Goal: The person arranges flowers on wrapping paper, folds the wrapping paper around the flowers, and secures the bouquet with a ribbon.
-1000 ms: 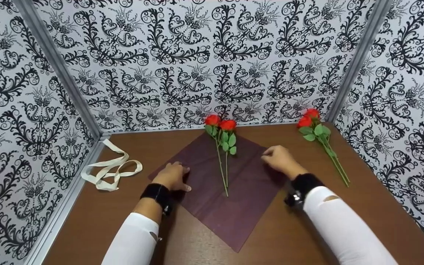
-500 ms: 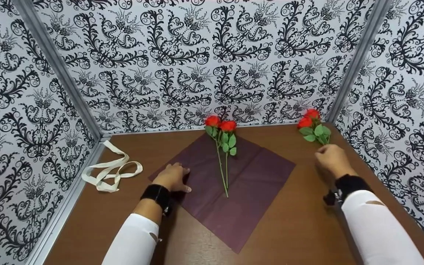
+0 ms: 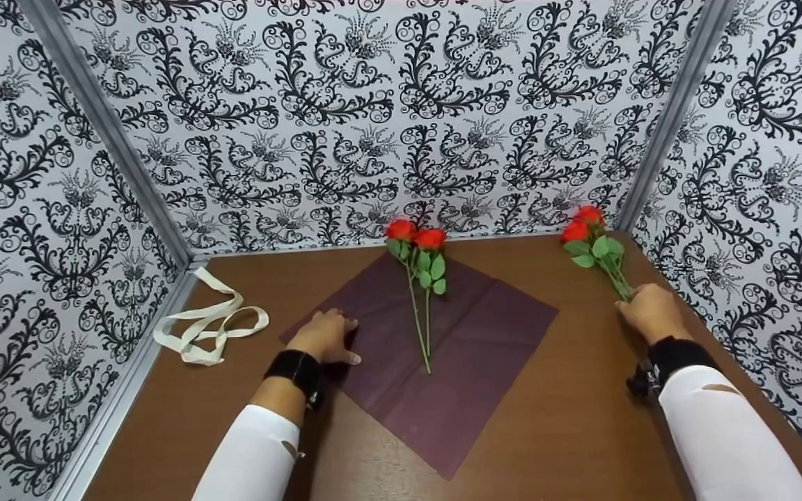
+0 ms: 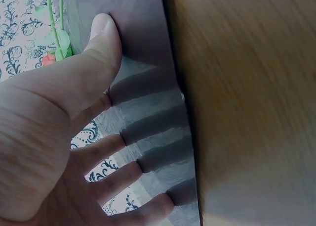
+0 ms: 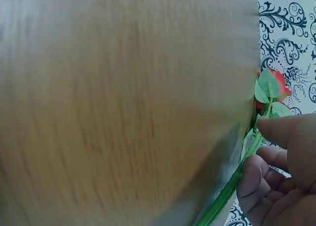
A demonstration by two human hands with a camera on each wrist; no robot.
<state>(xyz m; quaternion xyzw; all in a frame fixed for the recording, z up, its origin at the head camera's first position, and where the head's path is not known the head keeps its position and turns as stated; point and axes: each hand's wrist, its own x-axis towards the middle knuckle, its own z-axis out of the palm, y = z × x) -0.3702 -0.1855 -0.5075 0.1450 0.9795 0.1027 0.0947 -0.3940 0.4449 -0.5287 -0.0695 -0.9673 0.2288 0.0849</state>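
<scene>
My left hand [image 3: 323,337] rests with spread fingers on the left corner of a dark maroon wrapping sheet [image 3: 470,390]. In the left wrist view the fingertips [image 4: 160,203] touch the sheet near its edge. Two red roses [image 3: 431,239] with green stems lie on the sheet, heads toward the back wall. At the right, my right hand [image 3: 654,313] holds the stems of two more red roses [image 3: 576,232]. The right wrist view has a green stem [image 5: 224,196] between thumb and curled fingers; the hand hides part of the stems.
A loose cream ribbon [image 3: 214,323] lies in loops on the left of the brown table [image 3: 359,452]. Patterned black-and-white panels [image 3: 345,139] with grey metal posts [image 3: 676,118] enclose the back and sides.
My right hand has left the sheet's right corner, moved right and come onto the stems of the right-hand roses. My left hand has stayed on the sheet.
</scene>
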